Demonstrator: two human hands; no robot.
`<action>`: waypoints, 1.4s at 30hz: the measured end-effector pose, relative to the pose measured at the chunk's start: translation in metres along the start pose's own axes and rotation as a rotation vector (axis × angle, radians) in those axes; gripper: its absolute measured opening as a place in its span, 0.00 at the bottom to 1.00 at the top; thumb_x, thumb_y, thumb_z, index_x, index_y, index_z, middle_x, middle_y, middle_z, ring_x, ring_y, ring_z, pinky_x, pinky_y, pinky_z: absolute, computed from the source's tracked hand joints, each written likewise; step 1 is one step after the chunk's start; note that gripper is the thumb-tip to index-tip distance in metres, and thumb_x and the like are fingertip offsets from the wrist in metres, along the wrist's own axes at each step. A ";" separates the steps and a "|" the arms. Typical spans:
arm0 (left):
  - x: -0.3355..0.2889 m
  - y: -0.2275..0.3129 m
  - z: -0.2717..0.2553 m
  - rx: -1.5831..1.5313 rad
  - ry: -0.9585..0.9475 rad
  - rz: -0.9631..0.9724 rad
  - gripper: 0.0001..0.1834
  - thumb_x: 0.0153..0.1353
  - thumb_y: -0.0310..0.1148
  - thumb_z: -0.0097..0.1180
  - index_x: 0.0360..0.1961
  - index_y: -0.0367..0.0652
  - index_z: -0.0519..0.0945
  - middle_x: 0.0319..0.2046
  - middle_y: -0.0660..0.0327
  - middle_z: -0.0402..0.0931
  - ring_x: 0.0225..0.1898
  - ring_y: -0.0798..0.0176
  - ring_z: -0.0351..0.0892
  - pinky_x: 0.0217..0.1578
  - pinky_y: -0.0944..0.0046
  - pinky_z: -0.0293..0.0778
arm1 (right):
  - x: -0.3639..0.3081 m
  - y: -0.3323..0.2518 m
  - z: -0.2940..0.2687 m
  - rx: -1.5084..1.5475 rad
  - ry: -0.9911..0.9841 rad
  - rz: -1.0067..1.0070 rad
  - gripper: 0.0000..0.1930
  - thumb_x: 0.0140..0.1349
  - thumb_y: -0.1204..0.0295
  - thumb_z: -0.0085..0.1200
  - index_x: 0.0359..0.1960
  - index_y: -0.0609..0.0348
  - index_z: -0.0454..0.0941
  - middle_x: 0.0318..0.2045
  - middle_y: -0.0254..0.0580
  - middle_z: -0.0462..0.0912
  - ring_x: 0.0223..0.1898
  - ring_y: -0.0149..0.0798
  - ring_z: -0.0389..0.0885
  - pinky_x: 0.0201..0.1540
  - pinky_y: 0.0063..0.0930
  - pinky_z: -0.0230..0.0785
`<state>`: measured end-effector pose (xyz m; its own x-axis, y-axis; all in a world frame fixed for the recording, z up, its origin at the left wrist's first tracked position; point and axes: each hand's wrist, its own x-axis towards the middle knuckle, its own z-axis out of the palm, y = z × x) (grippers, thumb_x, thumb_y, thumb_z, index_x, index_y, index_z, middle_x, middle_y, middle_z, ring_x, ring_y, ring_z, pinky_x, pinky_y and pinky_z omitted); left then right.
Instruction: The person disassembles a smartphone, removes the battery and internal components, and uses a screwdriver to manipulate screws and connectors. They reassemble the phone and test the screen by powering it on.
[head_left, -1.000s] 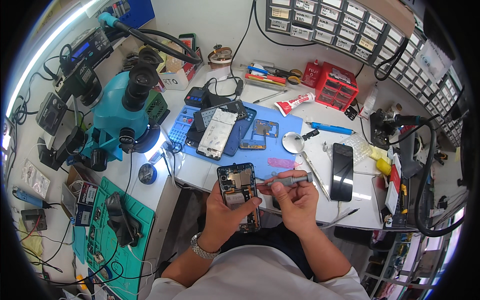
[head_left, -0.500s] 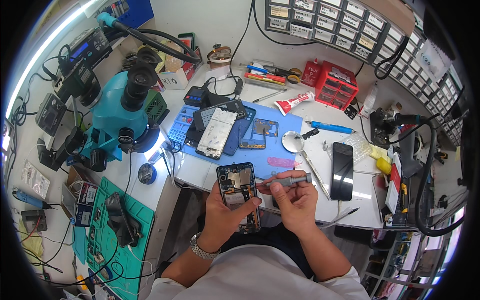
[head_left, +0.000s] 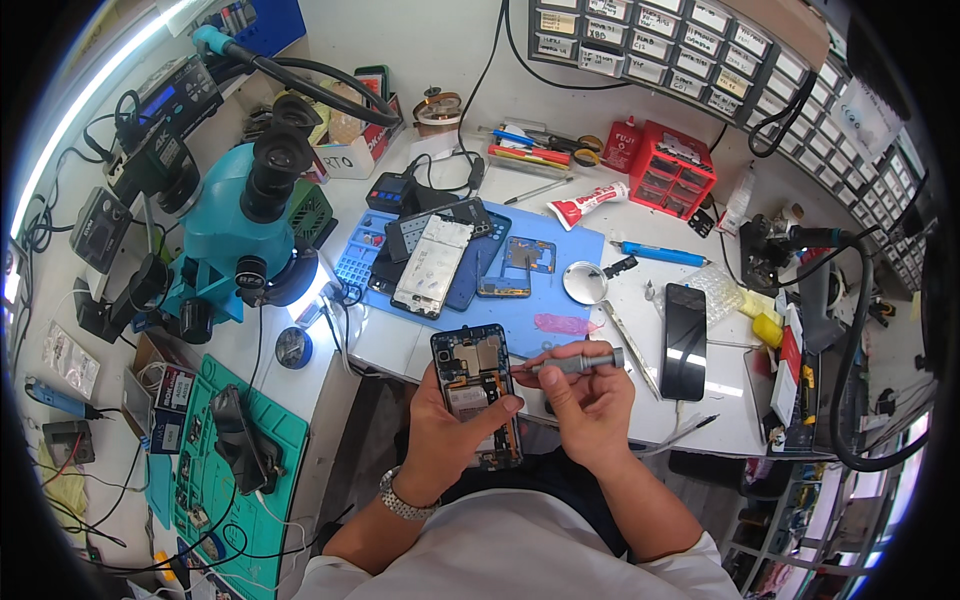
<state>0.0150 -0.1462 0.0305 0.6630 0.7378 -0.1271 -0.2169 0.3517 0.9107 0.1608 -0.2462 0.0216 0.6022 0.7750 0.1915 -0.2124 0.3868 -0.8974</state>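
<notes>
An opened smartphone (head_left: 472, 357), its circuit board and battery bare, is held upright in front of me. My left hand (head_left: 450, 430) wraps round its lower half, the thumb lying across the battery. On the phone's right side, my right hand (head_left: 590, 410) grips a grey-handled screwdriver (head_left: 585, 361) level. Its shaft points left at the phone's upper right edge; whether the tip touches is too small to tell. Beyond the phone, a blue mat (head_left: 560, 300) bears a silver phone frame (head_left: 435, 265), a small phone part with an orange-brown board (head_left: 530, 257) and a pink piece (head_left: 565, 323).
At left stands a teal microscope (head_left: 225, 225), with a green mat (head_left: 270, 440) below it. A black phone (head_left: 685, 342), a metal strip (head_left: 632, 350) and a round white dish (head_left: 585, 283) lie to the right. Further back are a red drawer box (head_left: 675, 168) and labelled drawers (head_left: 650, 45).
The opened phone has shifted very slightly left in my left hand. Both hands keep their grip, and the screwdriver stays at the phone's right edge.
</notes>
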 end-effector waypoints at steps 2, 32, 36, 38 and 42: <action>0.000 -0.002 -0.001 -0.023 0.000 -0.004 0.31 0.63 0.16 0.72 0.65 0.36 0.73 0.52 0.53 0.88 0.47 0.62 0.92 0.46 0.58 0.92 | -0.001 0.005 0.000 -0.009 -0.009 -0.026 0.14 0.77 0.80 0.59 0.58 0.67 0.69 0.50 0.58 0.87 0.55 0.47 0.90 0.61 0.42 0.85; 0.017 0.009 -0.003 -0.188 0.233 0.140 0.18 0.68 0.18 0.64 0.57 0.37 0.76 0.43 0.52 0.87 0.43 0.57 0.92 0.37 0.55 0.94 | -0.020 0.018 0.004 -0.239 -0.148 -0.233 0.17 0.68 0.91 0.62 0.52 0.63 0.73 0.53 0.55 0.89 0.58 0.46 0.90 0.60 0.35 0.82; 0.015 0.014 -0.003 -0.194 0.227 0.116 0.18 0.69 0.19 0.63 0.57 0.38 0.75 0.43 0.51 0.87 0.43 0.56 0.92 0.37 0.54 0.94 | -0.021 0.017 0.002 -0.294 -0.143 -0.270 0.17 0.67 0.90 0.63 0.51 0.62 0.74 0.52 0.55 0.89 0.56 0.46 0.91 0.58 0.33 0.82; 0.016 0.017 -0.004 -0.199 0.223 0.115 0.18 0.69 0.20 0.63 0.58 0.39 0.75 0.43 0.52 0.86 0.43 0.55 0.92 0.37 0.53 0.95 | -0.022 0.016 -0.001 -0.339 -0.170 -0.275 0.17 0.67 0.90 0.64 0.51 0.62 0.74 0.52 0.55 0.90 0.55 0.45 0.92 0.58 0.32 0.82; 0.017 0.016 -0.007 -0.201 0.213 0.119 0.18 0.70 0.22 0.63 0.58 0.40 0.75 0.43 0.53 0.86 0.42 0.55 0.93 0.37 0.52 0.95 | -0.024 0.017 -0.004 -0.348 -0.173 -0.262 0.17 0.66 0.90 0.64 0.51 0.61 0.75 0.52 0.54 0.90 0.53 0.45 0.92 0.56 0.32 0.82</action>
<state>0.0181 -0.1239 0.0404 0.4645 0.8770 -0.1232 -0.4353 0.3472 0.8306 0.1454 -0.2600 -0.0001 0.4575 0.7572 0.4663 0.2185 0.4125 -0.8843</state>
